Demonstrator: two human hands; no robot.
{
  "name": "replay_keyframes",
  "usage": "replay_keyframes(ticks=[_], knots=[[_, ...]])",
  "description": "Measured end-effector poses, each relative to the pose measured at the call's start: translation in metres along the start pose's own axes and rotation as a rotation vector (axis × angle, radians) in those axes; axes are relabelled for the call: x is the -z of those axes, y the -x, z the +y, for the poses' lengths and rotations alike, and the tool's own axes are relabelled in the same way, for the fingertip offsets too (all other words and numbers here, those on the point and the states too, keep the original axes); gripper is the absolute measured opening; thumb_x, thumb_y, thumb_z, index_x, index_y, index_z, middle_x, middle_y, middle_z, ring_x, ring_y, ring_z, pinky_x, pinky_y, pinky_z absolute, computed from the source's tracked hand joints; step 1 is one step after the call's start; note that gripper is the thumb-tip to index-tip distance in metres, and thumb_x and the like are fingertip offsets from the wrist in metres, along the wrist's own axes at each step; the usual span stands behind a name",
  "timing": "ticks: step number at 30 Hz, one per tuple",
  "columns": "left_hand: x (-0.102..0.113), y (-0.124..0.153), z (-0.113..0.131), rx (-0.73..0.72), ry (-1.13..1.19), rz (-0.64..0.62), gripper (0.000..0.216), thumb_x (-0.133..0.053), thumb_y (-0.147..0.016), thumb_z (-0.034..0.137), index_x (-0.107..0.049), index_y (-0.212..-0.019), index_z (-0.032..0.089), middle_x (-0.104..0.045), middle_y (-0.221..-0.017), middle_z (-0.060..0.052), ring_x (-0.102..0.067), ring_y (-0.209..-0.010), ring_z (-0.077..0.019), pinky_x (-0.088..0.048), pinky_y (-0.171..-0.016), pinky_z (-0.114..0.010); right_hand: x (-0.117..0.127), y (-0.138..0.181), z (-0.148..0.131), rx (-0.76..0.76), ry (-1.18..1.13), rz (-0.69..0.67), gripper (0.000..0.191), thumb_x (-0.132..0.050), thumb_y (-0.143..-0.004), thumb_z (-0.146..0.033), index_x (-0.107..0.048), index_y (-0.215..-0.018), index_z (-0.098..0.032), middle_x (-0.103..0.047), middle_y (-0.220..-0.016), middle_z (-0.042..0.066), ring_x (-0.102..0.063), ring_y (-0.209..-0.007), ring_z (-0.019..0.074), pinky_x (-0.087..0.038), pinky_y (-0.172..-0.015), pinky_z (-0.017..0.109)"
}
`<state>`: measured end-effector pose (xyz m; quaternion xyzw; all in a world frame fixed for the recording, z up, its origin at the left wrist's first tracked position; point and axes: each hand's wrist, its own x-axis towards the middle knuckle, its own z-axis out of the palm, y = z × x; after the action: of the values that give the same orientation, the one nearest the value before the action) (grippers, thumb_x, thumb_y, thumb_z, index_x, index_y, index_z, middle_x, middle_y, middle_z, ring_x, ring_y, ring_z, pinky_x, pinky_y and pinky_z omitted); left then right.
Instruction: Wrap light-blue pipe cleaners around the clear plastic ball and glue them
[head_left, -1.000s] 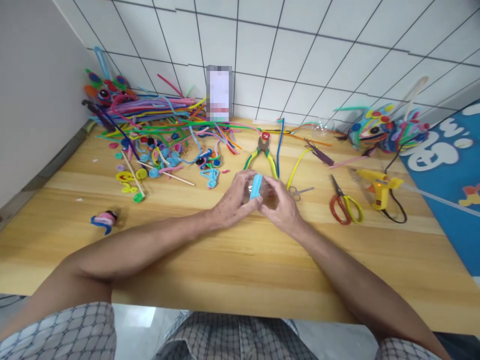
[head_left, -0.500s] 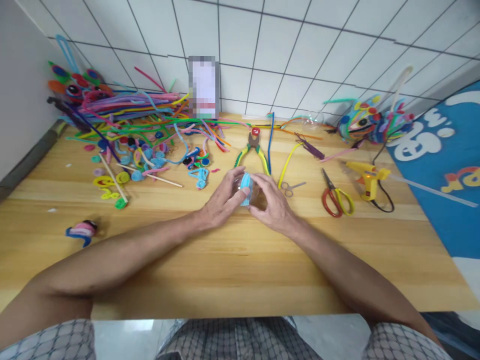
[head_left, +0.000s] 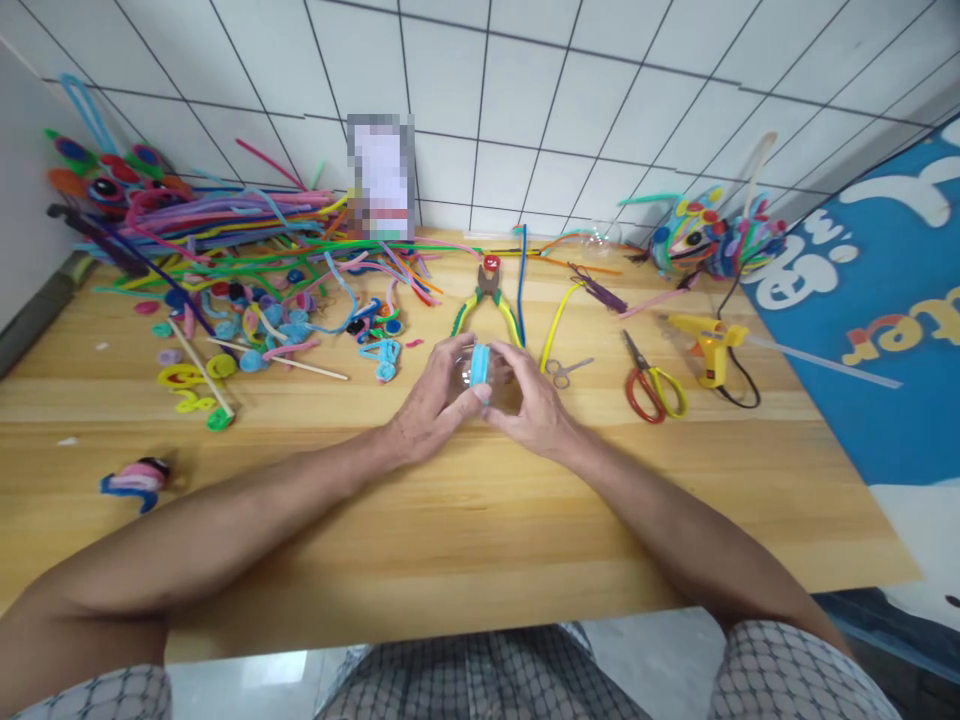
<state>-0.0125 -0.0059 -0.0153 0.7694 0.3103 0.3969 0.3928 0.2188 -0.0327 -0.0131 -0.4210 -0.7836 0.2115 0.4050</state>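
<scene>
Two-hand hold: left hand (head_left: 433,405) and right hand (head_left: 534,408) grasp the clear ball (head_left: 466,371) between them, in front of the pliers (head_left: 490,286).
Blue band (head_left: 480,366): crosses the ball's middle; press evenly, keeping strands flush.
Ball grip: light (walls probably flex).

The one camera, worn on the head, faces forward and down across the counter (head_left: 480,545), near enough that the hands (head_left: 429,402) sit mid-view, checked clothing (head_left: 480,680) below and the tiled wall (head_left: 517,100) filling the top.
</scene>
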Motion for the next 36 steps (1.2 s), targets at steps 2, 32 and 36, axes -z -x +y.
replay_keyframes(ticks=[2,32,36], knots=[[0.001,0.0,0.003,-0.018,0.021,-0.009,0.074,-0.062,-0.113,0.059,-0.034,-0.173,0.024,-0.047,-0.173,-0.021,-0.053,-0.16,-0.0369,-0.046,-0.137,-0.064,0.001,0.0,0.002,-0.144,-0.131,0.043,0.081,-0.079,-0.102,-0.055,-0.045,-0.17,-0.027,-0.064,-0.167,0.02,-0.071,-0.147,0.0358,-0.067,-0.117,0.057],[0.001,-0.009,-0.009,-0.073,-0.227,0.102,0.082,-0.075,-0.105,0.056,-0.038,-0.169,0.021,-0.057,-0.164,-0.021,-0.06,-0.154,-0.0352,-0.055,-0.13,-0.057,-0.004,-0.002,0.006,-0.224,-0.124,0.154,0.069,-0.074,-0.101,-0.049,-0.048,-0.161,-0.027,-0.069,-0.157,0.018,-0.077,-0.124,0.0297,-0.069,-0.107,0.053],[0.004,-0.01,-0.008,-0.089,-0.195,0.067,0.081,-0.072,-0.106,0.057,-0.038,-0.171,0.024,-0.054,-0.169,-0.02,-0.056,-0.158,-0.0374,-0.05,-0.135,-0.062,-0.006,-0.003,0.008,-0.138,0.043,0.161,0.072,-0.079,-0.095,-0.04,-0.048,-0.159,-0.028,-0.071,-0.15,0.017,-0.075,-0.12,0.0311,-0.069,-0.105,0.054]])
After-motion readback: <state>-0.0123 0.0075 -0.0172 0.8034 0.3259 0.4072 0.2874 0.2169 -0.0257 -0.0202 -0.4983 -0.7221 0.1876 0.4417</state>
